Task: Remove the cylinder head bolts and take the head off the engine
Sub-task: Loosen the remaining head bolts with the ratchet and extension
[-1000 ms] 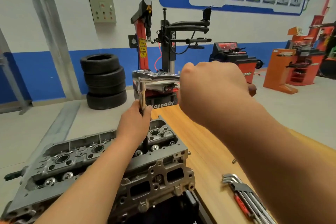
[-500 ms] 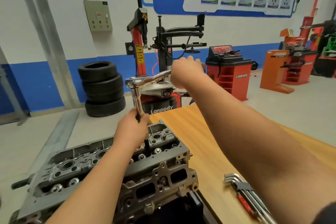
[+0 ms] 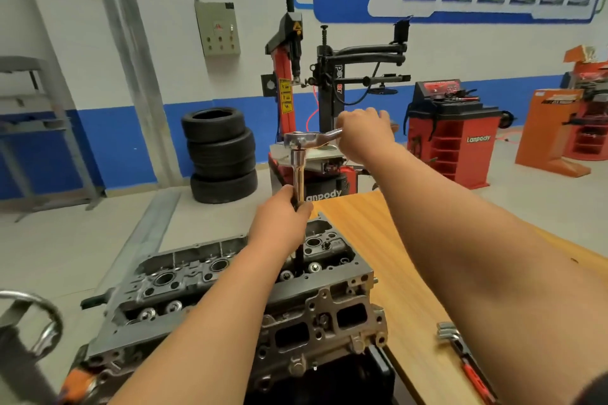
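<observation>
- The left hand (image 3: 283, 223) is curled round the lower part of the extension bar (image 3: 299, 174), steadying it upright. The right hand (image 3: 365, 135) is wrapped round the handle of the ratchet (image 3: 301, 140), which lies level and points right.
- The cylinder head (image 3: 230, 276) sits on the engine just beside the tabletop's (image 3: 378, 240) left edge. Its top faces up and its long axis runs from near left to far right.
- The step in hand looks like loosening a bolt at the head's far end; the bolt itself is hidden.
- The next move calls for a level sweep of the handle with the bar held plumb.
</observation>
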The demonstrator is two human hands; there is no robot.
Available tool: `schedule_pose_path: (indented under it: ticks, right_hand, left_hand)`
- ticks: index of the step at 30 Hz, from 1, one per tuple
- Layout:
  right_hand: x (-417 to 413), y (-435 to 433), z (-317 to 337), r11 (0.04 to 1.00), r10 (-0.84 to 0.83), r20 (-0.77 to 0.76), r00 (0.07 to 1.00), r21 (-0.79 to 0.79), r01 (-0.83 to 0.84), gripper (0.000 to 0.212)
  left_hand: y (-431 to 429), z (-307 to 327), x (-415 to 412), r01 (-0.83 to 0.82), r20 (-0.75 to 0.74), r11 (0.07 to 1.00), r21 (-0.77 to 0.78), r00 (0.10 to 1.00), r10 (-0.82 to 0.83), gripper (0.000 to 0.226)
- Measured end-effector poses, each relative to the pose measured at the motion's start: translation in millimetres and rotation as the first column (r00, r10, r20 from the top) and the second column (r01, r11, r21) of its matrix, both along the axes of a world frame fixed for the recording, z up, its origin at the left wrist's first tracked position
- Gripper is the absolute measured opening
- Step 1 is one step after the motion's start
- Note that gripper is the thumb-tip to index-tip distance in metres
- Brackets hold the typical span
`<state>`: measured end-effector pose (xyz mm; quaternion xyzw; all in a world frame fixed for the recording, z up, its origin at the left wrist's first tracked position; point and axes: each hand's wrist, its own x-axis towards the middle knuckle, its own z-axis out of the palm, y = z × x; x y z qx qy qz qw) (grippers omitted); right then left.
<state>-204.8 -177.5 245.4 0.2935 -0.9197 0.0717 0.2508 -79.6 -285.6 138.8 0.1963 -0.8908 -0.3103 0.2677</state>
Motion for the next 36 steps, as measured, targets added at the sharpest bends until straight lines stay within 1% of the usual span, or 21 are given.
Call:
schedule_pose_path:
  ticks: [1, 4, 7, 8, 9, 11, 13, 14, 15, 16, 18, 19, 21, 24, 27, 29, 32, 34, 36]
  right_hand:
    - [-6, -10, -2, 1.0, 0.004, 0.028, 1.0, -0.003, -0.004, 0.024]
    - [7, -16, 2, 0.999, 0.016, 0.02, 1.0, 0.037, -0.017, 0.009]
    - [46, 13, 16, 0.99, -0.04, 0.01, 0.999, 0.134, 0.038, 0.015]
    - [62, 23, 16, 0.985, -0.049, -0.023, 0.999, 0.162, 0.052, 0.018]
    - [79, 29, 13, 0.984, -0.024, -0.095, 0.995, 0.172, 0.04, 0.021]
    - [104, 30, -2, 0.988, 0.054, -0.309, 0.95, 0.151, -0.008, 0.019]
    - [97, 26, -9, 0.996, 0.049, -0.433, 0.9, 0.09, -0.011, 0.01]
    - [79, 25, -10, 0.999, 0.028, -0.459, 0.888, 0.035, -0.014, 0.007]
    - [58, 24, -10, 0.999, 0.017, -0.447, 0.894, -0.018, -0.028, 0.008]
    - [37, 22, -8, 0.996, 0.029, -0.395, 0.918, -0.062, -0.058, 0.013]
    - [8, 15, -10, 0.983, 0.087, -0.196, 0.977, -0.14, -0.116, 0.02]
    - [-1, 7, -11, 0.975, 0.113, -0.143, 0.983, -0.172, -0.137, 0.019]
    - [-5, -10, -6, 0.969, 0.148, -0.146, 0.978, -0.178, -0.173, 0.014]
    - [3, -14, 8, 0.973, 0.138, -0.243, 0.96, -0.148, -0.177, 0.011]
    - [3, -7, 13, 0.986, 0.122, -0.216, 0.969, -0.09, -0.144, 0.012]
    - [1, 1, 20, 0.983, 0.107, -0.235, 0.966, -0.122, -0.138, 0.009]
    - [-7, 7, 45, 0.955, 0.075, -0.298, 0.952, -0.252, -0.155, 0.009]
    - [-13, 4, 57, 0.95, 0.053, -0.31, 0.949, -0.279, -0.144, 0.011]
    - [-14, -4, 54, 0.965, 0.043, -0.266, 0.963, -0.239, -0.109, 0.01]
  left_hand:
    - [-1, 0, -1, -0.004, -0.005, 1.0, 0.012, 1.0, 0.004, 0.009]
    - [-7, -2, 0, -0.006, -0.001, 0.999, 0.054, 1.0, 0.006, 0.009]
    - [-9, -7, 0, -0.006, 0.0, 0.998, 0.064, 1.0, 0.006, 0.01]
    - [-7, -7, -2, -0.01, -0.007, 0.997, 0.075, 1.0, 0.011, 0.009]
    - [-5, -8, -3, -0.014, -0.015, 0.997, 0.081, 1.0, 0.015, 0.009]
    - [-1, -9, -5, -0.013, -0.024, 0.996, 0.089, 1.0, 0.015, 0.008]
    - [-1, -8, -5, 0.0, -0.032, 0.993, 0.118, 0.999, 0.003, 0.009]
    - [-2, -7, -4, 0.01, -0.027, 0.992, 0.127, 1.0, -0.006, 0.009]
    - [-2, -5, -3, 0.016, -0.018, 0.992, 0.123, 1.0, -0.014, 0.01]
    - [-1, -3, -4, 0.018, -0.009, 0.994, 0.106, 1.0, -0.017, 0.01]
    - [2, -3, -3, 0.023, 0.026, 0.997, 0.074, 0.999, -0.025, 0.011]
    - [1, -4, -3, 0.031, 0.019, 0.997, 0.077, 0.999, -0.032, 0.01]
    - [-6, -3, 0, 0.055, -0.017, 0.992, 0.116, 0.998, -0.053, 0.009]
    - [-15, 1, 6, 0.097, -0.018, 0.99, 0.1, 0.995, -0.096, 0.012]
    - [-13, 1, 5, 0.116, -0.043, 0.988, 0.103, 0.993, -0.112, 0.013]
    - [-10, 8, 1, 0.13, -0.114, 0.985, 0.11, 0.987, -0.117, 0.013]
    - [-11, 34, -9, 0.156, -0.249, 0.985, 0.079, 0.959, -0.132, 0.013]
    - [-15, 47, -18, 0.171, -0.232, 0.984, 0.051, 0.96, -0.155, 0.013]
    - [-24, 46, -25, 0.154, -0.187, 0.987, 0.05, 0.972, -0.143, 0.013]
